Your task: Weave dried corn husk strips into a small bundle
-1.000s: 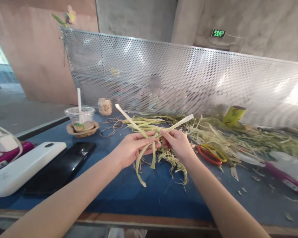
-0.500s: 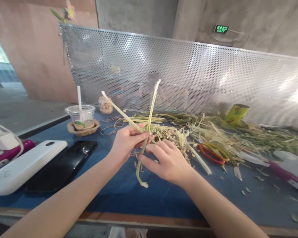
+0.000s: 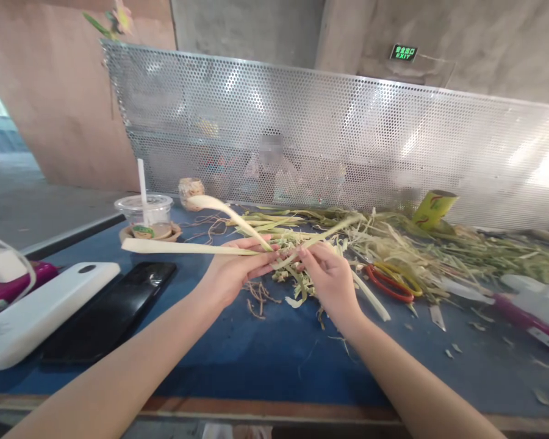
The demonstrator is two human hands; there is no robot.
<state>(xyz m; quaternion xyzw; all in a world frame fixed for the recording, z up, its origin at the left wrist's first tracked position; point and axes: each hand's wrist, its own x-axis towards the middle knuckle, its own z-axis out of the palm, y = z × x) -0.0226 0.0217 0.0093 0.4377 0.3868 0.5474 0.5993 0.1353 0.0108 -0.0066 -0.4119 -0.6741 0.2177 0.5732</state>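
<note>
Pale green plant strips (image 3: 178, 247) cross between my two hands, above the blue table. My left hand (image 3: 231, 268) pinches them near where they meet, and two ends stick out to the left, one flat and one curving upward. My right hand (image 3: 332, 277) has thumb and fingers closed on another part of the strips, close to my left fingertips. One strip end points up and right, past the right hand. A heap of plant scraps (image 3: 302, 286) lies just behind and below the fingers. The exact crossing is partly hidden by my fingertips.
A black phone (image 3: 114, 314) and white power bank (image 3: 50, 311) lie left. Behind stands a lidded plastic cup (image 3: 145, 213) with a straw. Right are red-handled scissors (image 3: 388, 283), dried leaves (image 3: 498, 259) and a yellow roll (image 3: 434, 209). A perforated metal screen (image 3: 348, 140) runs behind; a person sits beyond.
The strips have turned: ends that pointed up and down now point left and up-right. My right hand has moved slightly right and its fingers now pinch from the side.
</note>
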